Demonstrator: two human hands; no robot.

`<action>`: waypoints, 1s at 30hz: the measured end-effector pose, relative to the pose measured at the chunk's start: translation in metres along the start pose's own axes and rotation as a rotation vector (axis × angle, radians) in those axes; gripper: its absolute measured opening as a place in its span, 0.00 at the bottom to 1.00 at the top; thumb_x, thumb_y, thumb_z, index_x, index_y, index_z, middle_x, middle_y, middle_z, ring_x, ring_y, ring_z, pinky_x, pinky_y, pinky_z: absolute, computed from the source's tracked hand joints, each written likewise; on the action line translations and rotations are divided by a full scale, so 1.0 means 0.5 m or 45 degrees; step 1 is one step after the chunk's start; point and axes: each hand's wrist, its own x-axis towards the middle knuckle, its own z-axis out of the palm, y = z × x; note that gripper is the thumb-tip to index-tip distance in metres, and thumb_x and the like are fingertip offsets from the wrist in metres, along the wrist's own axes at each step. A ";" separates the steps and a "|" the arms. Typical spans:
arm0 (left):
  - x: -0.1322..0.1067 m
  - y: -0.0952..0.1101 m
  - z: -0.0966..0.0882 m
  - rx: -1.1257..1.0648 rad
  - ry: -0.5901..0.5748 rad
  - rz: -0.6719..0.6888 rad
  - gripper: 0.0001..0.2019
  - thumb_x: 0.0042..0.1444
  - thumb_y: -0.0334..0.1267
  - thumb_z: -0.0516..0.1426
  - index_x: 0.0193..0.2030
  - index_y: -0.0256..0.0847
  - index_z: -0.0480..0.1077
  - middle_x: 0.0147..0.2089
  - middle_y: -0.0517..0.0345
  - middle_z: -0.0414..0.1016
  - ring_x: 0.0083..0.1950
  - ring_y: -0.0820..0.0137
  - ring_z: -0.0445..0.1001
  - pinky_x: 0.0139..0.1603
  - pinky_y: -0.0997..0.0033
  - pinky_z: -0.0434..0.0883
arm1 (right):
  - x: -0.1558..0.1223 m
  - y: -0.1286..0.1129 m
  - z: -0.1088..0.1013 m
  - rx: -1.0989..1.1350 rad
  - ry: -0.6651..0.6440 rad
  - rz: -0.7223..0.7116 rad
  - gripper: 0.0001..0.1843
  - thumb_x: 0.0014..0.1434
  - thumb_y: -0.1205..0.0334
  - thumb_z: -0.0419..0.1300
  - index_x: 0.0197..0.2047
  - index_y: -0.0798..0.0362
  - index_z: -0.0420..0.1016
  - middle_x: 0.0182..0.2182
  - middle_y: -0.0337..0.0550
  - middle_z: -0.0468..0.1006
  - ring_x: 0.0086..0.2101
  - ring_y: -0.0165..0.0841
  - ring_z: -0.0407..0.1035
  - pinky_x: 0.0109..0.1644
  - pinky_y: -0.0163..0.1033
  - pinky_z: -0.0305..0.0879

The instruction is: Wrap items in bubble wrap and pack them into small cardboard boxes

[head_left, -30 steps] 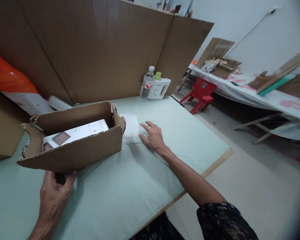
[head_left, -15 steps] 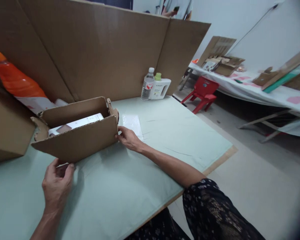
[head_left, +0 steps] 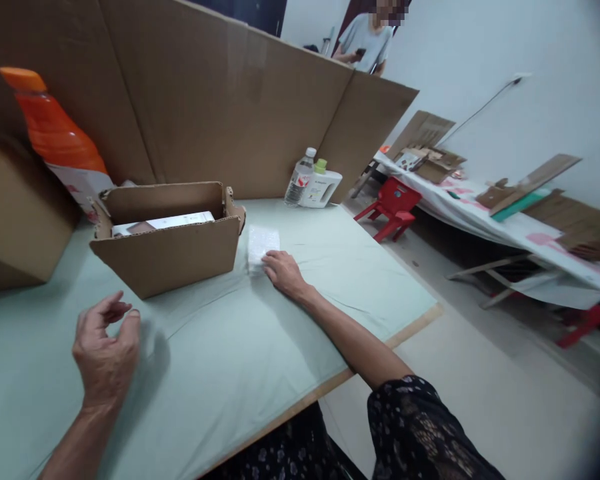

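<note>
An open-topped cardboard box (head_left: pixel 190 257) stands on the table with a white box (head_left: pixel 180 220) lying inside it. My left hand (head_left: pixel 105 347) is in the air just in front of the cardboard box's near left corner, fingers curved and apart, holding nothing. To the right of the box, my right hand (head_left: pixel 283 272) has its thumb and fingers on the right edge of a small piece of bubble wrap (head_left: pixel 263 240). The wrap lies on the table and looks slightly blurred.
An orange-capped bottle (head_left: pixel 65 137) leans beside a larger cardboard box (head_left: pixel 20 220) at left. A water bottle (head_left: pixel 299 179) and a white jug (head_left: pixel 323 189) stand by the cardboard screen (head_left: pixel 205 107). Beyond are a red chair (head_left: pixel 394 200) and a person (head_left: pixel 367 43) holding a phone.
My right hand has let go of the cardboard box's corner and moved right onto the bubble wrap. My left hand has come away from the box. The view has shifted.
</note>
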 end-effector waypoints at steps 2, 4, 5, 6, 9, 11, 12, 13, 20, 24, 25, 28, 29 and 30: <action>-0.004 0.011 -0.006 0.056 0.030 0.163 0.16 0.60 0.43 0.56 0.51 0.37 0.76 0.43 0.52 0.76 0.47 0.60 0.76 0.60 0.49 0.71 | 0.004 -0.013 0.004 0.022 0.026 -0.007 0.11 0.66 0.67 0.59 0.48 0.54 0.81 0.52 0.54 0.81 0.54 0.45 0.71 0.60 0.52 0.63; -0.007 0.019 -0.007 0.044 0.010 0.213 0.15 0.60 0.44 0.55 0.45 0.38 0.77 0.42 0.52 0.77 0.43 0.62 0.76 0.56 0.54 0.73 | -0.001 -0.027 -0.005 0.046 0.057 -0.018 0.10 0.67 0.67 0.58 0.47 0.55 0.81 0.49 0.54 0.82 0.52 0.45 0.73 0.59 0.51 0.64; -0.010 0.022 -0.006 0.021 -0.047 0.186 0.15 0.58 0.45 0.56 0.44 0.38 0.77 0.42 0.52 0.77 0.41 0.63 0.76 0.52 0.57 0.74 | -0.010 -0.035 -0.012 0.054 0.069 -0.022 0.10 0.67 0.67 0.58 0.47 0.54 0.81 0.48 0.53 0.82 0.52 0.44 0.73 0.58 0.50 0.64; -0.014 0.026 -0.003 -0.007 -0.128 0.127 0.16 0.57 0.47 0.56 0.43 0.39 0.77 0.42 0.52 0.78 0.41 0.63 0.76 0.49 0.59 0.74 | -0.022 -0.045 -0.021 0.069 0.084 -0.030 0.10 0.67 0.67 0.58 0.48 0.53 0.81 0.49 0.51 0.83 0.52 0.43 0.74 0.58 0.49 0.64; -0.043 0.051 0.013 -0.176 -0.483 -0.140 0.24 0.51 0.54 0.60 0.49 0.40 0.75 0.46 0.49 0.80 0.45 0.60 0.78 0.46 0.60 0.74 | -0.075 -0.083 -0.043 0.204 0.153 -0.131 0.10 0.66 0.64 0.60 0.48 0.51 0.80 0.48 0.47 0.83 0.50 0.39 0.76 0.57 0.44 0.67; -0.076 0.082 0.027 -0.367 -0.698 -0.293 0.36 0.47 0.56 0.63 0.60 0.38 0.69 0.52 0.44 0.79 0.49 0.59 0.78 0.49 0.58 0.75 | -0.115 -0.114 -0.046 0.352 0.202 -0.252 0.08 0.65 0.63 0.62 0.45 0.50 0.81 0.45 0.46 0.84 0.48 0.37 0.77 0.55 0.42 0.68; -0.094 0.098 0.034 -0.460 -0.785 -0.352 0.42 0.46 0.57 0.64 0.65 0.37 0.63 0.53 0.43 0.78 0.49 0.59 0.78 0.50 0.58 0.75 | -0.133 -0.131 -0.043 0.426 0.212 -0.307 0.07 0.65 0.62 0.62 0.44 0.50 0.81 0.44 0.45 0.84 0.47 0.37 0.77 0.55 0.42 0.69; -0.111 0.113 0.041 -0.535 -0.857 -0.399 0.46 0.46 0.56 0.65 0.69 0.36 0.58 0.52 0.44 0.78 0.48 0.61 0.79 0.49 0.58 0.75 | -0.149 -0.148 -0.038 0.492 0.204 -0.350 0.06 0.65 0.62 0.62 0.42 0.50 0.81 0.43 0.45 0.84 0.46 0.36 0.78 0.54 0.41 0.69; -0.189 0.120 0.030 -0.570 -0.868 -0.455 0.41 0.58 0.46 0.59 0.75 0.37 0.50 0.30 0.66 0.70 0.31 0.73 0.68 0.38 0.70 0.68 | -0.221 -0.204 0.003 0.968 -0.105 -0.239 0.09 0.65 0.60 0.61 0.36 0.54 0.81 0.35 0.42 0.83 0.35 0.31 0.76 0.41 0.35 0.70; -0.232 0.106 -0.039 -0.433 -0.903 -0.438 0.35 0.60 0.47 0.59 0.73 0.43 0.58 0.28 0.67 0.68 0.29 0.74 0.66 0.35 0.73 0.67 | -0.192 -0.157 -0.043 0.968 -0.062 -0.081 0.12 0.64 0.58 0.59 0.33 0.55 0.80 0.30 0.40 0.80 0.32 0.30 0.72 0.38 0.34 0.65; -0.243 0.106 -0.055 -0.414 -0.928 -0.442 0.33 0.60 0.49 0.59 0.71 0.43 0.62 0.29 0.66 0.69 0.30 0.73 0.67 0.36 0.73 0.68 | -0.173 -0.140 -0.060 0.922 -0.018 -0.062 0.13 0.64 0.58 0.59 0.33 0.55 0.79 0.29 0.40 0.79 0.32 0.30 0.71 0.38 0.34 0.64; -0.269 0.112 -0.084 -0.410 -1.099 -0.490 0.26 0.58 0.53 0.60 0.60 0.44 0.76 0.39 0.57 0.78 0.40 0.68 0.75 0.44 0.69 0.72 | -0.093 -0.091 -0.103 0.726 0.075 -0.029 0.14 0.64 0.57 0.59 0.33 0.56 0.80 0.27 0.39 0.77 0.30 0.29 0.68 0.36 0.34 0.60; -0.274 0.116 -0.086 -0.426 -1.175 -0.518 0.24 0.58 0.55 0.60 0.56 0.43 0.78 0.43 0.54 0.80 0.44 0.66 0.76 0.48 0.67 0.73 | -0.064 -0.079 -0.109 0.658 0.079 -0.021 0.14 0.64 0.58 0.59 0.33 0.57 0.80 0.26 0.39 0.77 0.30 0.29 0.68 0.36 0.34 0.59; -0.278 0.120 -0.086 -0.448 -1.252 -0.561 0.24 0.57 0.56 0.60 0.53 0.43 0.80 0.46 0.52 0.81 0.46 0.64 0.77 0.49 0.66 0.73 | -0.034 -0.069 -0.111 0.583 0.078 -0.014 0.13 0.64 0.59 0.59 0.34 0.57 0.81 0.27 0.39 0.78 0.30 0.30 0.69 0.37 0.34 0.59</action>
